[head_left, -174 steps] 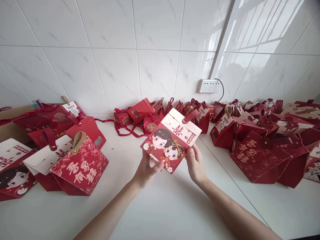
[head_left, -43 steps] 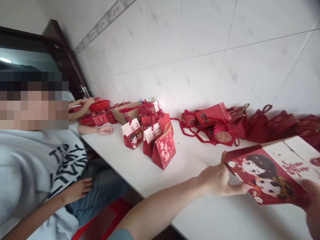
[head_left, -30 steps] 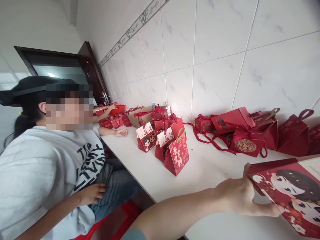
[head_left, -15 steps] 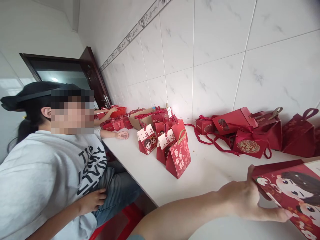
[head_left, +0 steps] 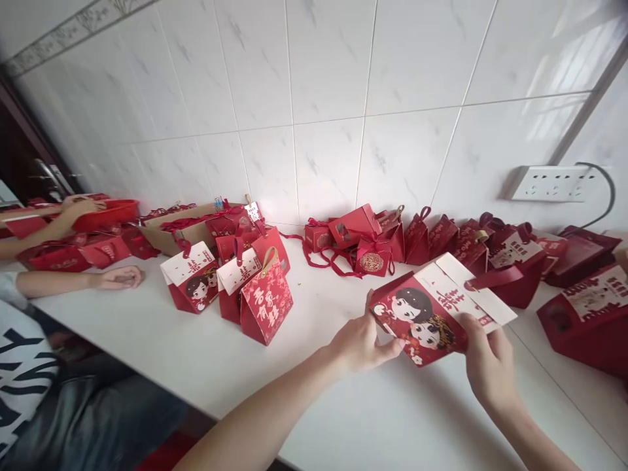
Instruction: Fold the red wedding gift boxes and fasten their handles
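Between both hands, above the white table (head_left: pixel 314 418), is a red and white gift box (head_left: pixel 436 311) with two cartoon faces on its front and a dark red ribbon loop. My left hand (head_left: pixel 366 343) grips its lower left end, thumb on the front edge. At the right side, my right hand (head_left: pixel 488 360) clasps the box with the thumb on the white flap; its other fingers are mostly hidden behind. To the left stand a red gift box with white characters (head_left: pixel 267 297) and a cartoon-faced gift box (head_left: pixel 191 278).
Many red gift boxes (head_left: pixel 444 239) line the tiled wall. An open cardboard carton (head_left: pixel 161 239) and a red basin (head_left: pixel 110 212) stand at the far left. A co-worker's hand (head_left: pixel 118 278) rests on the table there. A power strip (head_left: pixel 552 183) is on the wall at right.
The view has swung right, away from the seated person. My right hand and the whole held gift box are now visible, with the box nearer the middle of the view.
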Demonstrator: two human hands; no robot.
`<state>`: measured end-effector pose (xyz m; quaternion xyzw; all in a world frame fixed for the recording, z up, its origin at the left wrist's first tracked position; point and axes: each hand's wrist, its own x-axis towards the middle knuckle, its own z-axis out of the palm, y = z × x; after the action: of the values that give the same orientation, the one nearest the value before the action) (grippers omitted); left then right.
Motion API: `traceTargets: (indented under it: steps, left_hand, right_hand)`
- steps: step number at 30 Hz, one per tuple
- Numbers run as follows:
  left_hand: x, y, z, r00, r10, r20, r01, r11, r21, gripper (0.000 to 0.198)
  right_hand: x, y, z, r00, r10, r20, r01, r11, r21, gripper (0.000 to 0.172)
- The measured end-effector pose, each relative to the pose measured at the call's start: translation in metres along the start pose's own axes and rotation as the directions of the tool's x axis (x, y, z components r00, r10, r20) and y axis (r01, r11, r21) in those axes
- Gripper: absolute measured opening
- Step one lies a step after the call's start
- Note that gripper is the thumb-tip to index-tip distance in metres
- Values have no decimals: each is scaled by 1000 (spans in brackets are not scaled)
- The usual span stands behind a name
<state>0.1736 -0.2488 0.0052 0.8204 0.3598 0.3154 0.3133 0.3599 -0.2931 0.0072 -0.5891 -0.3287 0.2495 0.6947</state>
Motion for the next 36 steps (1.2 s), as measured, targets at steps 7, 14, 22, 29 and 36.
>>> traceTargets:
  steps: [7, 14, 22, 29, 36]
  left_hand:
    - [2, 7, -4, 977, 194, -87, -198, 979, -40, 60]
    - [2, 5, -4, 946, 274, -174, -298, 946, -128, 97]
    - [1, 3, -3, 940, 289, -181, -313, 942, -122, 100]
    - [1, 4, -3, 941, 287, -179, -312, 941, -134, 100]
    - [-1, 8, -4, 957, 244, -159, -268, 952, -149, 103]
  right_hand:
    - [1, -1, 0, 988, 9, 153, -43, 974, 221, 29]
    - [2, -2, 4, 971, 54, 232, -149, 897, 415, 28]
    - [-1, -4, 4, 965, 25, 262, -136, 899, 416, 29]
    - [-1, -5, 3, 964, 20, 264, -131, 903, 409, 33]
    - [0, -6, 2, 969, 41, 244, -140, 903, 406, 29]
